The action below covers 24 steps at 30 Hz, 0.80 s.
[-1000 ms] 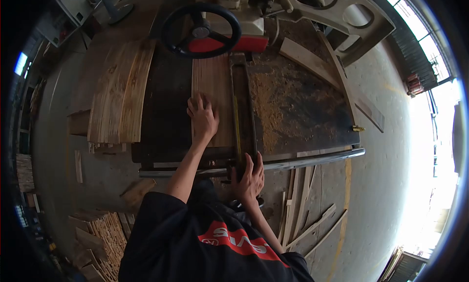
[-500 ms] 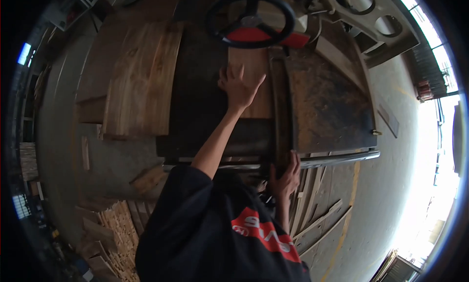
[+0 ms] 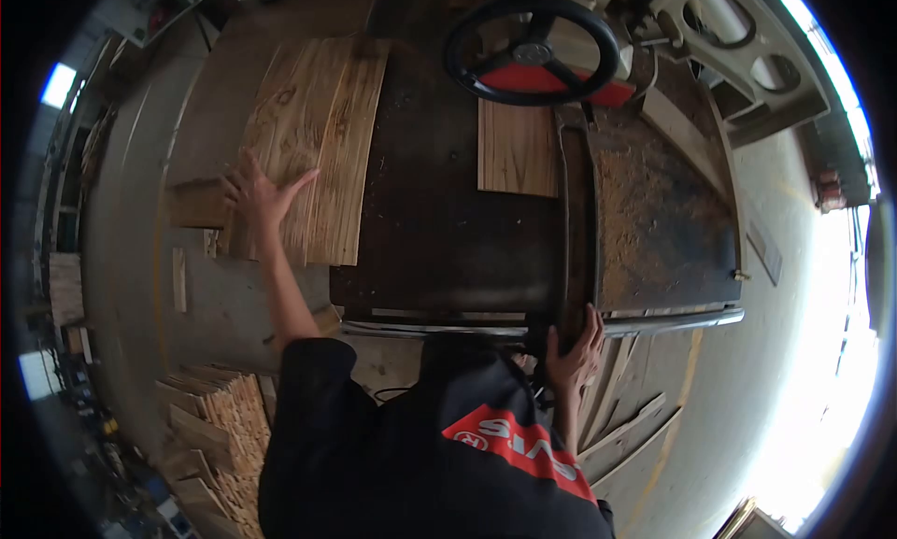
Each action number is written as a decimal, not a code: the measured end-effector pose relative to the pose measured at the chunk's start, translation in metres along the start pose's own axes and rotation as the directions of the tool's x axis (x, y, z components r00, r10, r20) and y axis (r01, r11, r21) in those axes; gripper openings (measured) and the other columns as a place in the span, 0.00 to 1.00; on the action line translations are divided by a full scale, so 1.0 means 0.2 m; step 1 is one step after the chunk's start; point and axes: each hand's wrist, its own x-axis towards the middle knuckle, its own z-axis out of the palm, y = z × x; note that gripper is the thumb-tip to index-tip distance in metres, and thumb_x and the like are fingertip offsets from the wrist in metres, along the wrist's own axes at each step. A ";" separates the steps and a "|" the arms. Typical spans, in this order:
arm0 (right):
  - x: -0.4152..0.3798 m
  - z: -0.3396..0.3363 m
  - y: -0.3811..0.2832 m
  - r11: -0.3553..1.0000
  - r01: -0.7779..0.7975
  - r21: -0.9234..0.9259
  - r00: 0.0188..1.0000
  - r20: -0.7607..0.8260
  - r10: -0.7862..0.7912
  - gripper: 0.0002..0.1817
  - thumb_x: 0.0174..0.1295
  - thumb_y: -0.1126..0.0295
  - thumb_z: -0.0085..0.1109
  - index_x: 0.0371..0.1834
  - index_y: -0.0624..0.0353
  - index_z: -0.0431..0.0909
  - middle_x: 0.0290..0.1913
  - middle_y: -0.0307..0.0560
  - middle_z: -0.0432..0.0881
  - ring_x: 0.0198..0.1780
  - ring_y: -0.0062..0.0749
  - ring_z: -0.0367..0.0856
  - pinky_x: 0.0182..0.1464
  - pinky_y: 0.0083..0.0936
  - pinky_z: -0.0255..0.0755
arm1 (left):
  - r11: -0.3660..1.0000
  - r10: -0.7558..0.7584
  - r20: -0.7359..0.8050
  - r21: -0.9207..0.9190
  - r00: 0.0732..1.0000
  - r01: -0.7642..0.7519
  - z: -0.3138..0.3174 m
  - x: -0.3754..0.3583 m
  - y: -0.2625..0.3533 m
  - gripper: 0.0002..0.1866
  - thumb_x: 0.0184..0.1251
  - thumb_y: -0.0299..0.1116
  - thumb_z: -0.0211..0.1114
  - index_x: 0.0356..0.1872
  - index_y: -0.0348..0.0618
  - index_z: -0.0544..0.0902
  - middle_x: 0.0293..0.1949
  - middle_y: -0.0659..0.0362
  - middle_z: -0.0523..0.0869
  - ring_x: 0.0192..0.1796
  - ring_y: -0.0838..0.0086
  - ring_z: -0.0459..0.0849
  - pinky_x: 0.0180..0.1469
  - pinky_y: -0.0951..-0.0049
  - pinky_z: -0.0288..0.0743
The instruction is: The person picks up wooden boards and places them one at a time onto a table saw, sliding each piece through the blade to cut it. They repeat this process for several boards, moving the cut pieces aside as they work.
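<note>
My left hand (image 3: 266, 198) is open with its fingers spread, over the left edge of several wooden boards (image 3: 322, 156) lying side by side on the machine table; contact cannot be made out. My right hand (image 3: 576, 357) grips the near end of a long metal fence (image 3: 579, 212), thumb on one side and fingers on the other. Against the left of that fence lies a short wooden board (image 3: 517, 156), its far end near a black handwheel (image 3: 533, 53) mounted over the dark metal table (image 3: 439, 240).
A metal rail (image 3: 673, 322) runs along the table's front edge. Sawdust (image 3: 621, 203) covers the table right of the fence. Stacked wood pieces (image 3: 220, 436) stand on the floor at lower left, and loose strips (image 3: 626, 422) lie at lower right.
My left hand has left the short board and swung left to the boards at the side. My right hand stays at the fence end. The camera view has shifted slightly.
</note>
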 end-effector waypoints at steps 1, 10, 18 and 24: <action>0.00 0.00 0.01 1.000 0.007 -0.009 1.000 0.004 -0.007 0.44 0.62 0.56 0.71 0.81 0.54 0.63 0.75 0.61 0.71 0.74 0.62 0.71 0.70 0.52 0.71 | 1.000 0.001 0.018 0.004 1.000 -0.001 0.02 -0.01 -0.02 0.78 0.33 0.90 0.70 0.87 0.58 0.53 0.83 0.31 0.51 0.85 0.32 0.44 0.78 0.22 0.42; -0.01 -0.02 0.00 0.999 0.016 0.027 1.000 0.004 -0.016 0.40 0.64 0.56 0.70 0.78 0.54 0.67 0.73 0.65 0.71 0.73 0.65 0.71 0.70 0.53 0.71 | 0.999 0.025 0.035 0.043 0.999 -0.027 0.04 -0.30 0.12 0.83 0.26 0.92 0.70 0.87 0.55 0.52 0.79 0.24 0.54 0.82 0.28 0.50 0.77 0.21 0.45; -0.03 0.00 0.05 0.998 0.026 0.055 1.000 -0.006 -0.026 0.38 0.66 0.55 0.69 0.77 0.54 0.68 0.75 0.64 0.69 0.74 0.65 0.71 0.68 0.53 0.72 | 0.997 0.055 0.054 0.050 0.997 -0.057 0.00 -0.99 0.35 0.84 0.28 0.86 0.76 0.87 0.46 0.50 0.78 0.20 0.53 0.81 0.25 0.53 0.75 0.20 0.47; -0.03 0.01 0.09 0.989 0.070 0.130 0.997 -0.033 -0.066 0.36 0.67 0.55 0.68 0.76 0.52 0.67 0.74 0.66 0.68 0.71 0.67 0.72 0.66 0.54 0.73 | 0.993 0.118 0.090 -0.026 0.989 -0.116 -0.13 -1.64 0.61 0.84 0.29 0.83 0.78 0.86 0.44 0.49 0.79 0.22 0.52 0.80 0.24 0.54 0.74 0.21 0.51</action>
